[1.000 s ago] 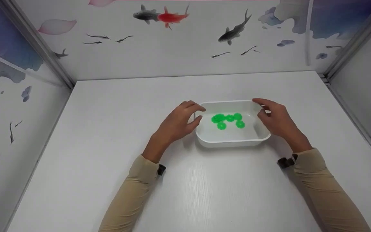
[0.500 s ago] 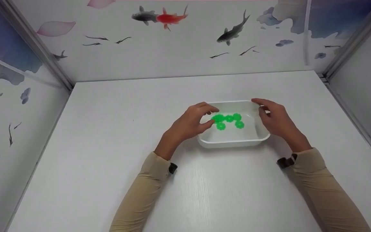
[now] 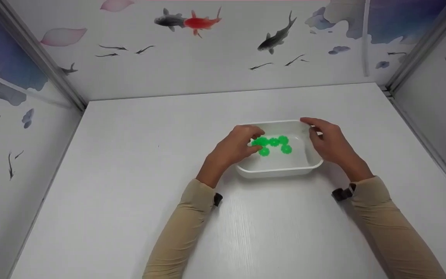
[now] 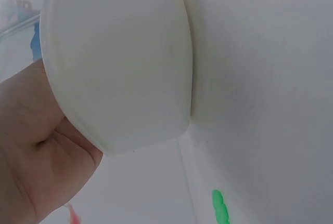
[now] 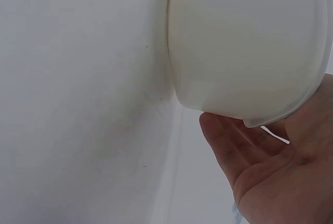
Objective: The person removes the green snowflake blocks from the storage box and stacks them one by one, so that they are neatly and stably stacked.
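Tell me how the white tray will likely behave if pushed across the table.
The white tray should slide rather than tip, being low, wide and flat on the table. Its smooth, evenly moulded walls suggest stiffness, so it probably won't flex much. The green pieces inside look loose and may shift under a sudden shove.

A white, round-cornered rectangular plastic tub stood upright on the tabletop, open at the top. Bright green flower-shaped pieces lay on its floor, the leftmost bunched together.
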A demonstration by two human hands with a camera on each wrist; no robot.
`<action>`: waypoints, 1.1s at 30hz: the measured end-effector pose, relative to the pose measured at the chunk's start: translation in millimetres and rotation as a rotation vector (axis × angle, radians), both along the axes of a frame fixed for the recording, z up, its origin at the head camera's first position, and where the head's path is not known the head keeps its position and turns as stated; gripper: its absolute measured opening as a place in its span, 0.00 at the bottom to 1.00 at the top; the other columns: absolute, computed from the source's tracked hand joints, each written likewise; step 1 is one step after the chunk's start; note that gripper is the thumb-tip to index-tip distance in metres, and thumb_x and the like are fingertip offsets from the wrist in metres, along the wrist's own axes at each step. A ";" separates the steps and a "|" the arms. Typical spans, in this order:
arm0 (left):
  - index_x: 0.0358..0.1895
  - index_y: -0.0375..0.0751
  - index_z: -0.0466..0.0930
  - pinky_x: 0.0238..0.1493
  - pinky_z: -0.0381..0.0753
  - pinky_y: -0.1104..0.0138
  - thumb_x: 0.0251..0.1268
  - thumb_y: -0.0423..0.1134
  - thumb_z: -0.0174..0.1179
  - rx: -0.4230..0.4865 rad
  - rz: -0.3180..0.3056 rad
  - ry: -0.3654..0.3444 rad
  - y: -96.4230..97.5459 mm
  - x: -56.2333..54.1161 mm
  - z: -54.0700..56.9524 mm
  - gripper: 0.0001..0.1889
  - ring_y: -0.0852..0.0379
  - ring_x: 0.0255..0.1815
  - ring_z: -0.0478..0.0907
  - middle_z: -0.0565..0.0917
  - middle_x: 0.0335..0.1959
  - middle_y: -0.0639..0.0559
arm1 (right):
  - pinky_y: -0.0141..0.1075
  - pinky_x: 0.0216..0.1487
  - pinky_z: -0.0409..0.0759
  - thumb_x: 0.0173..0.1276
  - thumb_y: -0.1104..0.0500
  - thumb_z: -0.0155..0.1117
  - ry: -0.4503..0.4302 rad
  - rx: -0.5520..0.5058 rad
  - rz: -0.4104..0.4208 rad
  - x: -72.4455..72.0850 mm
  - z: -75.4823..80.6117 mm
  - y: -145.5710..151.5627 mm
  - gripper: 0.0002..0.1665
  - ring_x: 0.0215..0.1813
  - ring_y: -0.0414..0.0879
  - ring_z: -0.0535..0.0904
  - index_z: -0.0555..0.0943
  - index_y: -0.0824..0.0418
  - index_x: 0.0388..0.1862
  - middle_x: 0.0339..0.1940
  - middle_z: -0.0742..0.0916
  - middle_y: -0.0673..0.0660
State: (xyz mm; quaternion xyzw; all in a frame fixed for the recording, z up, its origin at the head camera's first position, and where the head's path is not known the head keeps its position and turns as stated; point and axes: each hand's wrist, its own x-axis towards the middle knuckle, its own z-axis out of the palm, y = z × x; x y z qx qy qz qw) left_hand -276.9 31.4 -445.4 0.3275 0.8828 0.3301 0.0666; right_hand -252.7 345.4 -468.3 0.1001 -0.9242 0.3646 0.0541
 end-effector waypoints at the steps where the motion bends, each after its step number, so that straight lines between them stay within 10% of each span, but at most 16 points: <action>1: 0.67 0.37 0.84 0.67 0.86 0.61 0.73 0.37 0.73 -0.009 0.009 0.009 2.0 -0.7 -0.5 0.22 0.50 0.62 0.86 0.89 0.62 0.43 | 0.61 0.67 0.85 0.86 0.65 0.50 -0.002 0.002 -0.002 -0.2 -0.1 0.1 0.27 0.71 0.65 0.82 0.75 0.58 0.80 0.79 0.79 0.65; 10: 0.65 0.41 0.86 0.70 0.82 0.59 0.73 0.42 0.73 -0.175 0.105 0.094 16.1 1.3 -3.0 0.21 0.53 0.62 0.83 0.89 0.60 0.49 | 0.61 0.69 0.83 0.86 0.65 0.49 -0.030 0.006 -0.009 0.9 0.8 -1.7 0.28 0.73 0.65 0.82 0.75 0.58 0.80 0.80 0.78 0.64; 20: 0.50 0.44 0.90 0.52 0.79 0.61 0.72 0.43 0.74 -0.325 0.154 0.187 31.0 -2.3 -7.7 0.10 0.56 0.39 0.72 0.88 0.40 0.53 | 0.61 0.68 0.84 0.86 0.65 0.49 -0.010 0.009 0.006 1.3 3.6 -2.2 0.28 0.73 0.66 0.81 0.75 0.59 0.80 0.80 0.78 0.65; 33: 0.43 0.45 0.92 0.45 0.79 0.63 0.71 0.45 0.75 -0.359 0.172 0.228 39.6 -6.0 -12.4 0.08 0.58 0.36 0.73 0.89 0.38 0.54 | 0.61 0.68 0.84 0.86 0.65 0.49 -0.022 0.009 0.004 1.5 3.3 -1.1 0.28 0.73 0.65 0.81 0.74 0.60 0.80 0.80 0.78 0.65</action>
